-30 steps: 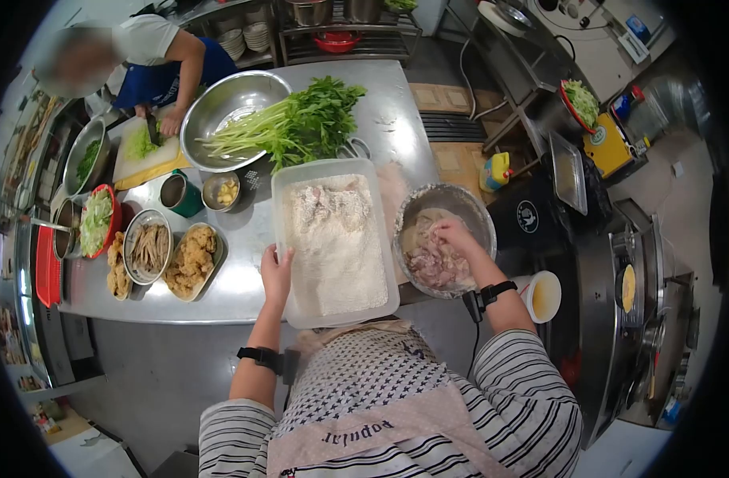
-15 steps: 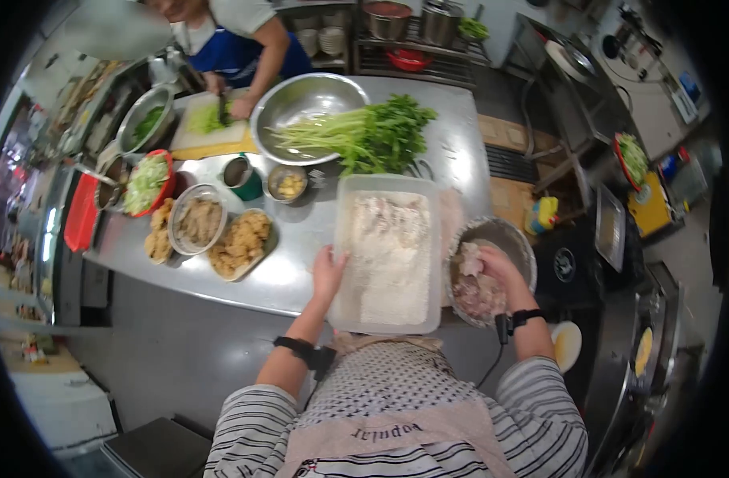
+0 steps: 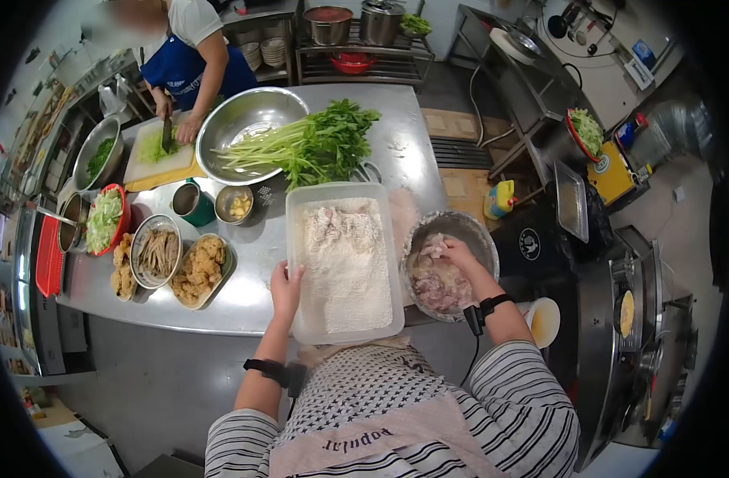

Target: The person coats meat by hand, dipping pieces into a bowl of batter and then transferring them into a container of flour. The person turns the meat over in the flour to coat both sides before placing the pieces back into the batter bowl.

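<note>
Steel desk (image 3: 404, 135) crowded with food. Left hand (image 3: 286, 288) clamped on flour tub (image 3: 344, 189), right hand (image 3: 454, 255) pinching meat piece (image 3: 433, 250) inside metal bowl (image 3: 486, 240). Mid-dredging, seemingly; calls for a clean lift over both rims.

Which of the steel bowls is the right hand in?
The bowl of raw meat just right of the flour tray; the right hand is inside it. The big bowl under the greens lies farther off, untouched.
</note>
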### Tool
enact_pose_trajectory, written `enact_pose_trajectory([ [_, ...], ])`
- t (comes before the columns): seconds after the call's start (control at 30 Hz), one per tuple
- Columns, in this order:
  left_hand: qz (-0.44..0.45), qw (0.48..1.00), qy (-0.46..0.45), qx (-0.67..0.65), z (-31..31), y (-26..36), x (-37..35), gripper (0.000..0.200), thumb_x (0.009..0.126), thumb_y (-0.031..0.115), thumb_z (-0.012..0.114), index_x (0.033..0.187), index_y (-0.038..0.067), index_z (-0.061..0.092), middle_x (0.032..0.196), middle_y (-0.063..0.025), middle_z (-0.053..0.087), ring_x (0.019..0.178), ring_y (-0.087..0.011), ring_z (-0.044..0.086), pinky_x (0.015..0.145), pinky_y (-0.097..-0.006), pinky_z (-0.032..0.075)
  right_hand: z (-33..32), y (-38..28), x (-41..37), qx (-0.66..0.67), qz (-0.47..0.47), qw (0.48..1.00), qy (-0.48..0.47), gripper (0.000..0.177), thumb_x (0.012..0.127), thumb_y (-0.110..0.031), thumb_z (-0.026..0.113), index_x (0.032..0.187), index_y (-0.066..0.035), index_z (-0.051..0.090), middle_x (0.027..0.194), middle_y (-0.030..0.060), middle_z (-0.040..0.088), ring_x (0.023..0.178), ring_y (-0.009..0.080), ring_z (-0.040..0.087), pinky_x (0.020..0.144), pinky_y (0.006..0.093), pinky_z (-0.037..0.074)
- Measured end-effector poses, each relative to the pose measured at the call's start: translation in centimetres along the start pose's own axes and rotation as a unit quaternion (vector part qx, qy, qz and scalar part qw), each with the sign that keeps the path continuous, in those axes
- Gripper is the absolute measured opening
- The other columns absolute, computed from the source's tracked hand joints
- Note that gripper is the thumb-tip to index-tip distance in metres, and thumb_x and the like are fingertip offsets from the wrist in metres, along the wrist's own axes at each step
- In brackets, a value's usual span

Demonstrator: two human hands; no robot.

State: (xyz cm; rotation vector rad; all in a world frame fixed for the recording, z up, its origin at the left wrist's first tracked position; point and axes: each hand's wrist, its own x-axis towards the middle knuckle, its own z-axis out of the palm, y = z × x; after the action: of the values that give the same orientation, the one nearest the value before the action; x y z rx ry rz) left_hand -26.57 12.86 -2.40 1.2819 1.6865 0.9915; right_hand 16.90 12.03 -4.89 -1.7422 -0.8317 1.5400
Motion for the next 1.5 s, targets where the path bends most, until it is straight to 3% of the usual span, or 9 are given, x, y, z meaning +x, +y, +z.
enact_pose_trajectory([
  [0.37, 0.004, 1.0, 0.004, 0.002, 0.1, -0.2, -0.1, 0.039, 0.079, 0.023, 0.065, 0.103, -0.005, 0.054, 0.075, -0.0081, 0.053, 0.064, -0.0156, 0.046, 0.061, -0.0293, 0.041, -1.7, -2.3, -0.9, 0.245, -0.097, 0.962, 0.075, 0.025, 0.085, -0.016, 0.056, 0.107, -0.004, 0.052, 0.102, 0.0071, 0.058, 0.088, 0.0178, 0.058, 0.081, 0.031, 0.046],
  [0.5, -0.012, 0.999, -0.024, 0.035, -0.2, 0.1, 0.0, 0.038, 0.084, 0.022, 0.06, 0.108, -0.005, 0.051, 0.088, -0.0101, 0.059, 0.077, -0.0145, 0.053, 0.071, -0.0278, 0.043, -1.1, -2.5, -0.2, 0.028, -0.294, 0.931, 0.215, 0.02, 0.082, -0.011, 0.056, 0.102, -0.004, 0.056, 0.094, 0.0106, 0.061, 0.082, 0.0211, 0.06, 0.071, 0.0311, 0.048],
  [0.57, -0.007, 1.0, -0.012, 0.018, -0.1, 0.2, -0.2, 0.038, 0.082, 0.022, 0.062, 0.106, -0.005, 0.052, 0.082, -0.0089, 0.056, 0.071, -0.0146, 0.049, 0.066, -0.0282, 0.042, 0.6, -2.5, -0.5, -0.386, -0.399, 0.799, 0.231, 0.017, 0.075, -0.006, 0.058, 0.092, -0.004, 0.06, 0.087, 0.0158, 0.062, 0.078, 0.0281, 0.06, 0.068, 0.0339, 0.047],
  [0.67, -0.003, 1.0, -0.003, -0.007, 0.1, 0.1, -0.2, 0.037, 0.08, 0.022, 0.064, 0.103, -0.005, 0.054, 0.076, -0.0073, 0.052, 0.065, -0.0143, 0.045, 0.062, -0.0284, 0.04, 3.4, 0.7, 0.9, -0.49, -0.31, 0.797, 0.167, 0.018, 0.068, -0.003, 0.057, 0.085, -0.005, 0.063, 0.081, 0.0194, 0.059, 0.073, 0.0352, 0.056, 0.066, 0.0367, 0.046],
  [0.87, 0.001, 1.0, -0.002, -0.01, 0.0, 0.2, -0.3, 0.036, 0.08, 0.022, 0.063, 0.103, -0.005, 0.053, 0.075, -0.0064, 0.051, 0.065, -0.0139, 0.044, 0.061, -0.0281, 0.04, 4.3, -1.0, 0.5, 0.077, -0.067, 0.992, 0.069, 0.016, 0.082, -0.014, 0.06, 0.088, 0.0, 0.06, 0.077, 0.0027, 0.059, 0.07, 0.0119, 0.056, 0.059, 0.0283, 0.047],
  [0.97, -0.001, 1.0, 0.0, -0.013, 0.0, 0.0, -0.3, 0.036, 0.08, 0.022, 0.063, 0.103, -0.005, 0.053, 0.075, -0.0062, 0.052, 0.065, -0.0139, 0.044, 0.061, -0.0281, 0.04, 2.6, -0.6, 0.7, 0.211, -0.023, 0.97, 0.12, 0.014, 0.082, -0.013, 0.06, 0.09, -0.001, 0.061, 0.078, 0.0047, 0.06, 0.068, 0.0138, 0.058, 0.059, 0.0262, 0.048],
  [1.1, -0.011, 1.0, -0.005, -0.018, 0.0, 0.2, -0.2, 0.037, 0.08, 0.022, 0.063, 0.104, -0.004, 0.053, 0.074, -0.0061, 0.052, 0.064, -0.0139, 0.045, 0.061, -0.0283, 0.04, -0.4, 1.3, 2.0, -0.312, -0.052, 0.898, 0.307, 0.02, 0.076, -0.017, 0.066, 0.088, -0.001, 0.064, 0.077, 0.0087, 0.065, 0.071, 0.0166, 0.062, 0.064, 0.031, 0.048],
  [1.43, -0.029, 0.999, -0.028, 0.021, -0.3, 0.5, -0.1, 0.036, 0.084, 0.02, 0.06, 0.107, -0.005, 0.051, 0.084, -0.0086, 0.058, 0.074, -0.0122, 0.051, 0.066, -0.026, 0.043, -0.3, -1.0, -3.9, -0.208, -0.253, 0.91, 0.255, 0.016, 0.076, -0.016, 0.063, 0.084, -0.003, 0.063, 0.072, 0.0098, 0.063, 0.065, 0.0177, 0.06, 0.063, 0.0302, 0.046],
  [1.5, -0.016, 0.999, -0.03, 0.017, -0.2, -0.4, 0.1, 0.035, 0.083, 0.019, 0.06, 0.107, -0.005, 0.051, 0.086, -0.0092, 0.059, 0.075, -0.0123, 0.052, 0.067, -0.0261, 0.043, 1.9, -0.3, -5.8, -0.54, -0.377, 0.739, 0.145, 0.014, 0.075, -0.014, 0.06, 0.082, -0.003, 0.062, 0.074, 0.0133, 0.061, 0.065, 0.0238, 0.06, 0.063, 0.0318, 0.046],
])
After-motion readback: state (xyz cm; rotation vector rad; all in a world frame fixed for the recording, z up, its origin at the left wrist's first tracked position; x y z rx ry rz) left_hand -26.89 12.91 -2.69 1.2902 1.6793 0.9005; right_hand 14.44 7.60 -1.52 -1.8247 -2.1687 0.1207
